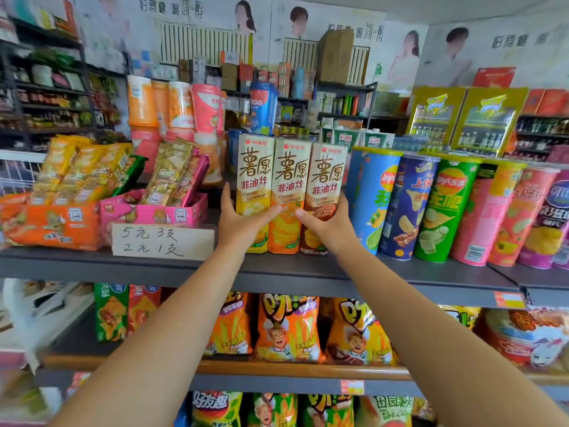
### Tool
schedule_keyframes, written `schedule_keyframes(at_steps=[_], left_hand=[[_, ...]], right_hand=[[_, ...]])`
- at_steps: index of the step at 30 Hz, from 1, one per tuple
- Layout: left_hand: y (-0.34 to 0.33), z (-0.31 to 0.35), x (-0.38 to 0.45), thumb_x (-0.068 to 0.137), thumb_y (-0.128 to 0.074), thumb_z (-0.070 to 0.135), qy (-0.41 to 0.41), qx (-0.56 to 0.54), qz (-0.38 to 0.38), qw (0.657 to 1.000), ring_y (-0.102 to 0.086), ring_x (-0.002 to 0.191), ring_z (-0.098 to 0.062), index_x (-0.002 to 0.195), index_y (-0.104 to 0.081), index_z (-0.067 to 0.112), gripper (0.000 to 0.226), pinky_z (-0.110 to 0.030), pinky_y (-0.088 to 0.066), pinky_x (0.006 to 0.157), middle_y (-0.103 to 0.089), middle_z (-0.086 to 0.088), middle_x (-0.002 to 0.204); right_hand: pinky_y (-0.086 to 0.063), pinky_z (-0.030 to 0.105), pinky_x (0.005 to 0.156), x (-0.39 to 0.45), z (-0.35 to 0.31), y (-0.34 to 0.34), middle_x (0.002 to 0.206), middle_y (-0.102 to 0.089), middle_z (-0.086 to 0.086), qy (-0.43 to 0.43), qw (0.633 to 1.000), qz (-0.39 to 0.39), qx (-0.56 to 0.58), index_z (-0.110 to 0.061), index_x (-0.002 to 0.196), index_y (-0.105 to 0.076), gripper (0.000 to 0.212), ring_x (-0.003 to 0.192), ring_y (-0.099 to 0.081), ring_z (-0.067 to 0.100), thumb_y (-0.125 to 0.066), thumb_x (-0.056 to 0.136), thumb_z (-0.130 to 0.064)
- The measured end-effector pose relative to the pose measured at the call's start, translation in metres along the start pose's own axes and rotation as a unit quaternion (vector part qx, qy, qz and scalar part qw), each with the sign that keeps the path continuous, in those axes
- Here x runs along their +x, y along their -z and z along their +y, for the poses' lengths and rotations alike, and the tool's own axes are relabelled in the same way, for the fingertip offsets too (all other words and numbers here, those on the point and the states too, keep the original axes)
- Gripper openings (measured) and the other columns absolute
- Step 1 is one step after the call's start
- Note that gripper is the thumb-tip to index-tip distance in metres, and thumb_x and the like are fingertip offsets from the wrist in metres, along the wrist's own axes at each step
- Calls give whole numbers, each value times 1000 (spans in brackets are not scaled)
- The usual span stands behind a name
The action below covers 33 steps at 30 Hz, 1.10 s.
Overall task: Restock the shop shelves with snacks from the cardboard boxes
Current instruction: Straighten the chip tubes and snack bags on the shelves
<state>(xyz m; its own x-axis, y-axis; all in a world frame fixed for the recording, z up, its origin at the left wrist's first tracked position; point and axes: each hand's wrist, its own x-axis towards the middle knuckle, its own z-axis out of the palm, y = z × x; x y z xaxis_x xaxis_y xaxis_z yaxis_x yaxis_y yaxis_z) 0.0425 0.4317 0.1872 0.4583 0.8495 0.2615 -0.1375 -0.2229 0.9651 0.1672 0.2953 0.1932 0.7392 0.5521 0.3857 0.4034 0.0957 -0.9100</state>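
Two bare arms are reaching up from the bottom of the frame. The left hand [243, 224] and right hand [331, 224] are squeezing three tall snack boxes [291, 186] between them, standing on the grey shelf [400, 272] mid-frame. Chip tubes [428, 204] are standing just right.

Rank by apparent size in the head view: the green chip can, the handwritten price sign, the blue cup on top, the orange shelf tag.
1. green chip can
2. handwritten price sign, close to the can, unsure
3. blue cup, farther back
4. orange shelf tag
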Motion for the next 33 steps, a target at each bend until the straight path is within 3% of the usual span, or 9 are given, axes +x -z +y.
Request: schedule_keyframes(at_steps=[5,8,12,18,23,28,33], left_hand=[[0,-3,5,63,-91,41,-25,-6,-39,999,-57,112,-5,144,-42,35,95,-20,-44,79,-61,13,129],[0,-2,3,67,-91,33,-26,-14,-54,998,-55,98,5,142,-45,33,88,-14,-40,69,-62,15,124],[0,-4,3,68,-90,33,-26,-12,-54,998,-57,100,4,138,-49,33,81,-16,-43,71,-63,17,119],[0,-10,8,64,-91,38,-24,-4,-68,997,-61,113,-10,133,-54,33,79,-35,-52,94,-67,13,120],[-3,-9,5,65,-91,37,-40,9,-77,996,-60,112,-7,136,-51,31,81,-21,-49,79,-65,13,121],[-4,-10,5,63,-93,36,-46,27,-81,995,-58,118,-9,140,-45,30,91,-31,-51,91,-62,11,127],[-6,-7,1,66,-91,33,-51,38,-79,995,-52,115,-6,144,-38,29,94,-22,-44,81,-57,12,129]], right_hand=[[-50,34,103,6,6,-3,131,-57,-10,16,1000,-4,22,-22,150,-30,102,117,-57,6,-90,69,-33],[-52,39,102,6,11,-4,132,-61,-9,17,999,2,28,-26,147,-35,108,119,-61,8,-94,58,-44],[-54,39,100,6,17,-3,131,-62,-9,20,999,6,32,-26,146,-38,100,117,-62,8,-93,63,-38],[-54,34,99,2,19,1,130,-62,-10,37,999,17,34,-25,144,-39,90,116,-62,5,-90,70,-31],[-54,39,100,0,22,4,131,-62,-10,39,998,31,34,-27,144,-39,95,117,-62,6,-91,66,-40],[-53,35,101,-1,21,3,132,-60,-9,33,998,46,31,-23,146,-37,94,116,-60,5,-90,70,-37],[-52,33,101,-3,20,3,131,-60,-7,24,998,52,20,-21,145,-36,92,117,-59,7,-89,71,-36]])
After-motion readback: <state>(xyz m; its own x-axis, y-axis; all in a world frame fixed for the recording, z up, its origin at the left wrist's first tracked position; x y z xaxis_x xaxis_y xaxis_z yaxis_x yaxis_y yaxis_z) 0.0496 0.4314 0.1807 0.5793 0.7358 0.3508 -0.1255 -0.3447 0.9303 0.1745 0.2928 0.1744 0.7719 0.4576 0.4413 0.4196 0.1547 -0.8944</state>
